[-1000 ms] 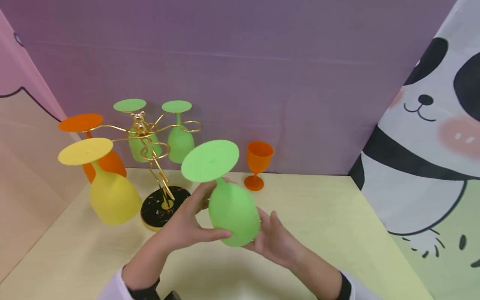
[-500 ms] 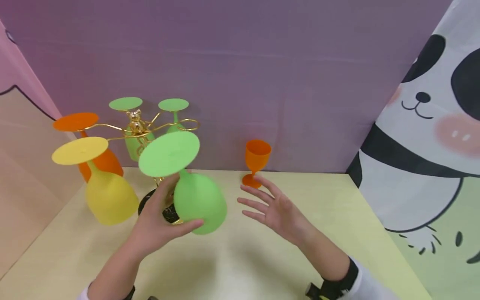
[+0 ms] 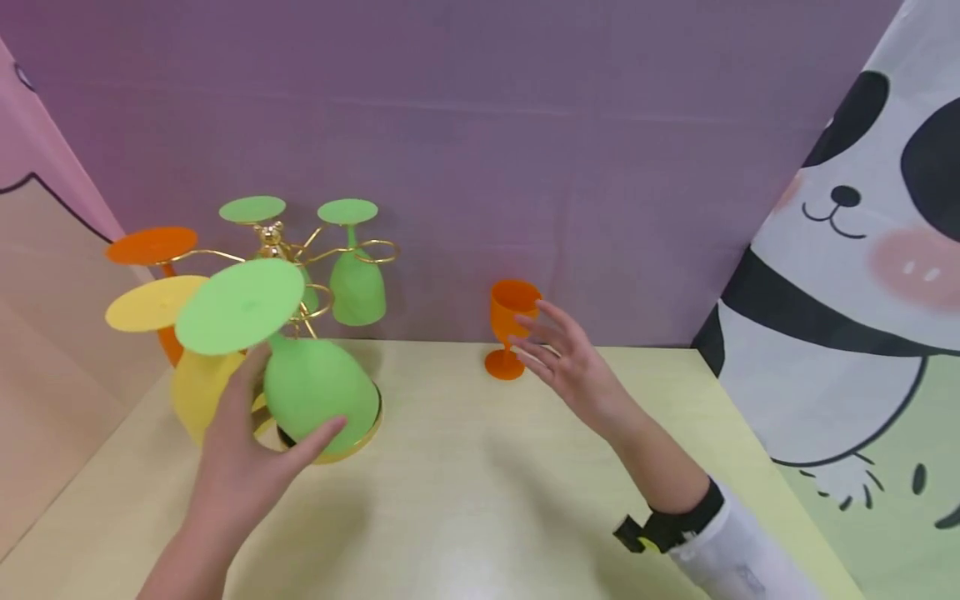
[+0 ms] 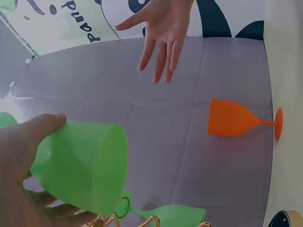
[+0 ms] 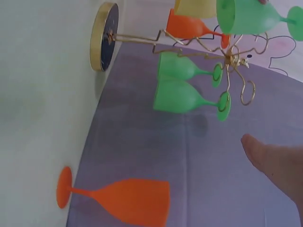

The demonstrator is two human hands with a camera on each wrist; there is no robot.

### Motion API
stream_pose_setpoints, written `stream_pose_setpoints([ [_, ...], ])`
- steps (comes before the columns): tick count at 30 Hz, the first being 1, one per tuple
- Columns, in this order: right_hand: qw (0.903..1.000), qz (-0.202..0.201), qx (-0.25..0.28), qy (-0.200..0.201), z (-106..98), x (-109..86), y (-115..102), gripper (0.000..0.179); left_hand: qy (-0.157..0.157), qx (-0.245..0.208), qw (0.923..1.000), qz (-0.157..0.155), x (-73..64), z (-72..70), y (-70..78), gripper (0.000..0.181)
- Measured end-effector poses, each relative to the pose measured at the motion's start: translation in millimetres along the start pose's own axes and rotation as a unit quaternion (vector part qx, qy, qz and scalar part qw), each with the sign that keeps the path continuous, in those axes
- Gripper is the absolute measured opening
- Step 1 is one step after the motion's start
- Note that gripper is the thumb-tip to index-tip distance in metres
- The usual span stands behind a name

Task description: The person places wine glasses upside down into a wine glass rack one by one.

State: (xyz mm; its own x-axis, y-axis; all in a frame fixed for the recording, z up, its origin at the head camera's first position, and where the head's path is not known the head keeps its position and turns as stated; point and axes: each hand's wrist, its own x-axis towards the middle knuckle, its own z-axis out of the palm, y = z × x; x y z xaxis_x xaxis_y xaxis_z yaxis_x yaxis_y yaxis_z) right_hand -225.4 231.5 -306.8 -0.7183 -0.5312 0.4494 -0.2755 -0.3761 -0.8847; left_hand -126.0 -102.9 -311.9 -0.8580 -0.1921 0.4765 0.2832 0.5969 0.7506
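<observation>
My left hand [image 3: 243, 467] grips an upside-down green goblet [image 3: 318, 392] by its bowl, thumb on the near side, in front of the gold glass rack [image 3: 272, 240]. Its round foot overlaps the foot of a hanging yellow goblet [image 3: 197, 392] in the head view. The left wrist view shows the held bowl [image 4: 85, 161] with its mouth facing right. My right hand [image 3: 581, 379] holds nothing, fingers spread and extended. In the head view its fingertips overlap an orange goblet [image 3: 507, 315] standing upright on the table.
Two green goblets, one at the rack's right [image 3: 357, 292], and an orange goblet [image 3: 153, 244] hang upside down from the rack arms. The rack's round black base [image 5: 105, 38] has a gold rim. A purple backdrop [image 3: 465, 167] rises behind the pale table [image 3: 450, 467].
The right hand has let go of the green goblet and moved right, towards the standing orange goblet. The left hand has carried the green goblet left, in front of the rack.
</observation>
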Motion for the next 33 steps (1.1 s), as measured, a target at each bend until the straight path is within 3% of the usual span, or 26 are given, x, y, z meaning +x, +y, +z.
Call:
stream_pose_setpoints([
  [2, 0.9983, -0.004, -0.057, 0.008, -5.5, 4.6, -1.5, 0.074, 0.009, 0.001, 0.9996, -0.026, -0.7, -1.1, 0.0, 0.1],
  [5, 0.9877, 0.013, -0.152, 0.032, -12.9, 13.1, -6.0, 0.096, 0.017, -0.001, 0.9977, -0.066, -0.8, -2.3, 2.8, 0.1],
  [11, 0.9599, 0.033, -0.272, 0.057, -29.1, 36.8, -9.3, 0.104, -0.001, 0.011, 0.9963, -0.086, 2.7, -3.3, 3.2, 0.1],
  [14, 0.9296, 0.048, -0.36, 0.063, -37.1, 49.7, -6.4, 0.099, -0.007, 0.034, 0.9959, -0.083, 5.0, -2.5, 1.2, 0.1],
  [18, 0.8673, 0.081, -0.487, 0.067, -47.9, 64.4, -0.1, 0.094, -0.01, 0.058, 0.9954, -0.076, 7.5, -0.3, -2.6, 0.099],
  [21, 0.8322, 0.098, -0.542, 0.063, -56.5, 73.8, 5.1, 0.095, -0.011, 0.064, 0.9954, -0.071, 10.4, 1.9, -5.0, 0.097],
  [24, 0.81, 0.115, -0.573, 0.054, -64.6, 82.7, 10.5, 0.096, -0.011, 0.061, 0.9959, -0.066, 13.2, 4.1, -7.5, 0.097],
  [30, 0.7855, 0.178, -0.592, 0.028, -74.2, 96.0, 19.5, 0.098, -0.021, 0.042, 0.9971, -0.06, 19.0, 8.5, -10.8, 0.093],
  [33, 0.7666, 0.2, -0.61, -0.002, -73.8, 103.7, 23.5, 0.099, -0.031, 0.031, 0.9965, -0.071, 21.1, 8.9, -11.5, 0.095],
])
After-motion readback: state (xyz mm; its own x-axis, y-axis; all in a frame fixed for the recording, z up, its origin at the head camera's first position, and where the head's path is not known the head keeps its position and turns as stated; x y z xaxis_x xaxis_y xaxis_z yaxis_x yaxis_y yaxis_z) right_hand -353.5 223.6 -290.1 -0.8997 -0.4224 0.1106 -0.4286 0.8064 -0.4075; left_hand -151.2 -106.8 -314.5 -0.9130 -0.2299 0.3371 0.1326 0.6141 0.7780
